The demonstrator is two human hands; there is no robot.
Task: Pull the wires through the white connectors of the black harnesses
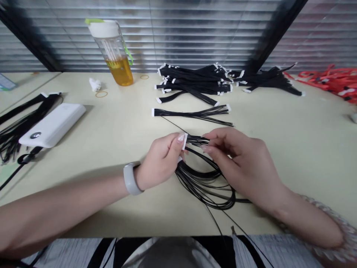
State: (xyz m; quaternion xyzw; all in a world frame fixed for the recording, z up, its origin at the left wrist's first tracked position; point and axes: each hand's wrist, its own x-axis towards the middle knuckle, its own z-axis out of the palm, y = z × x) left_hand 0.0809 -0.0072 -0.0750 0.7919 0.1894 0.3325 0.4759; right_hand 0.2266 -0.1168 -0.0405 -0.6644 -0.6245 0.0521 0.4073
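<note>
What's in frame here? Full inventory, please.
held wire harness: one, black wires, white connector, between both hands
loose wire harness: one, black, white ends, just beyond the hands
harness heap: one, black, white connectors, far centre to right
red wires: one heap, red-orange, far right
water bottle: one, clear, amber liquid, far left-centre
power bank: one, white, left
black cables: one bunch, black, left edge
rubber bands: two, tan, near bottle
crumpled tissue: one, white, beside bottle
table: one, cream, underneath
left hand: one, grips connector, grey wristband
right hand: one, pinches the wires

a bottle [115, 52] stands behind a power bank [52, 124], left of the cable pile [195, 82].
</note>
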